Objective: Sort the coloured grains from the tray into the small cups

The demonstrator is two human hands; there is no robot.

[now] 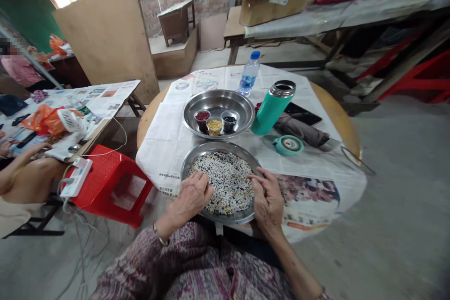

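Note:
A steel basin (248, 218) near the table's front edge holds a spread of white rice grains (228, 180) mixed with dark, yellow and red beans. Over its left side my left hand (193, 192) is closed, fingers curled down at the grains; whatever its fingertips hold is hidden. My right hand (270, 199) is at the right rim, its fingers apart and reaching over the grains. Behind stands a second steel basin (191, 103) with three clear cups: red beans (202, 121), yellow beans (214, 126) and black beans (229, 122).
To the right are a green flask (272, 110), its lid (288, 145) and a folded umbrella (302, 130). A water bottle (249, 75) stands behind. Newspaper (158, 150) covers the round table. On the left are a red stool (108, 178) with a power strip (77, 178) and a seated person.

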